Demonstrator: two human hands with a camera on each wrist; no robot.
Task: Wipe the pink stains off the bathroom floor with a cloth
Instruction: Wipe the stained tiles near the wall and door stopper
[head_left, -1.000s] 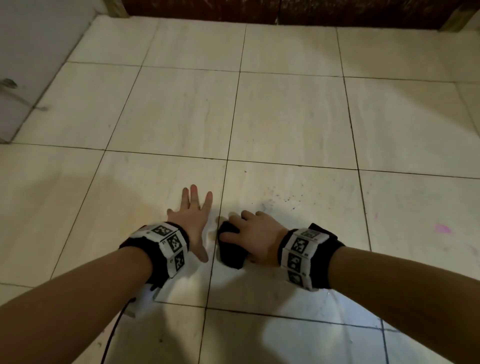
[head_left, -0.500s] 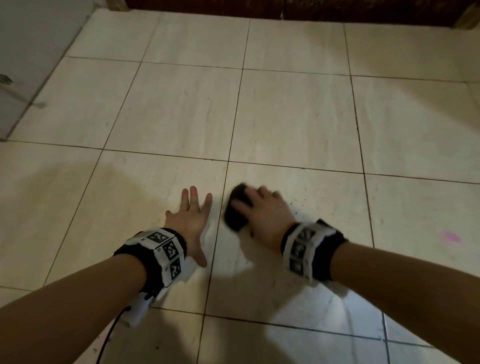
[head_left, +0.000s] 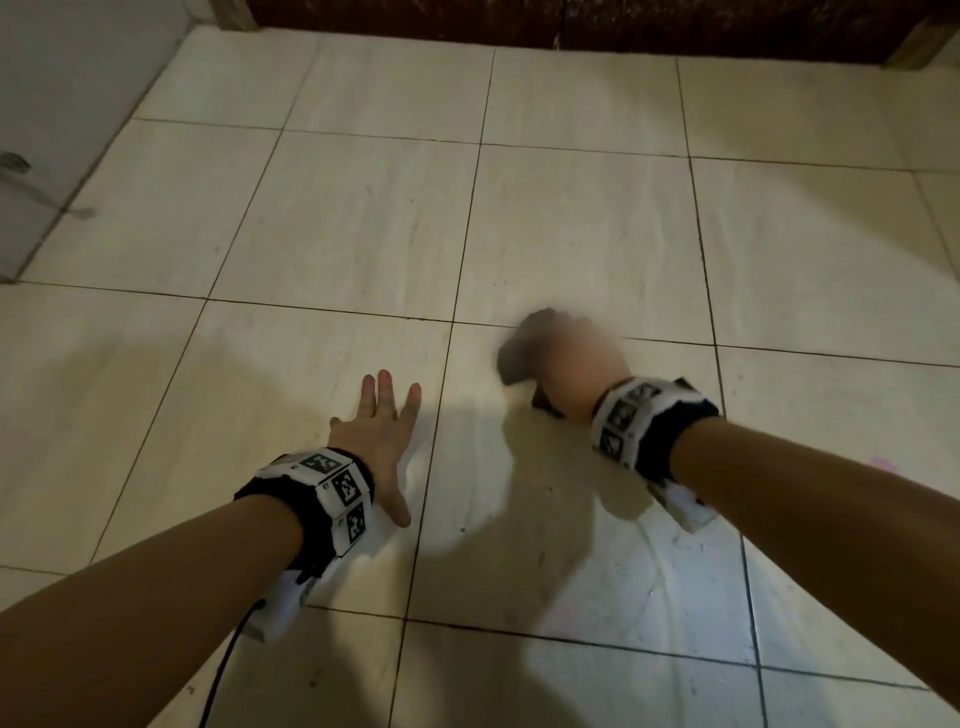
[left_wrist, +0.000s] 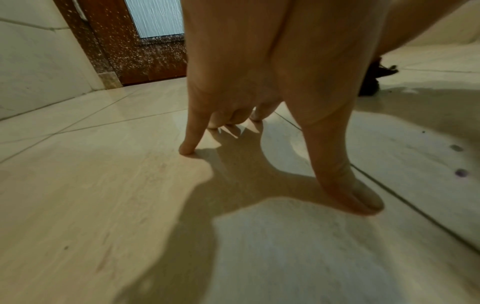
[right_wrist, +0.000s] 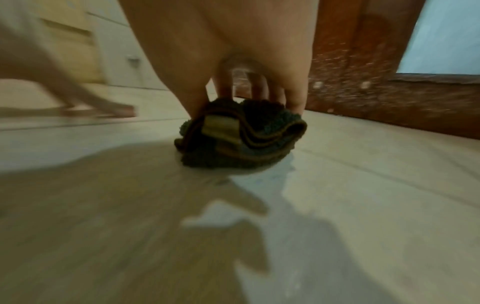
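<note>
My right hand (head_left: 571, 364) grips a folded dark cloth (head_left: 511, 358) and presses it on the cream tiled floor (head_left: 571, 234), near a grout line; the hand is blurred by motion. In the right wrist view the fingers (right_wrist: 293, 98) curl over the top of the cloth (right_wrist: 241, 139), which lies on the floor. My left hand (head_left: 384, 436) lies flat on the tile to the left, fingers spread, holding nothing. Its fingertips (left_wrist: 187, 150) touch the floor. A small pink stain (head_left: 883, 462) shows on the tile to the right, partly behind my right forearm.
A dark brown wooden door (head_left: 571, 21) closes the far side of the floor. A pale wall (head_left: 78, 104) runs along the left. Two small dark purple specks (left_wrist: 461, 172) sit on the tile right of my left thumb.
My right hand has pushed the cloth away from me and to the right across the tile. The left hand has stayed flat in place.
</note>
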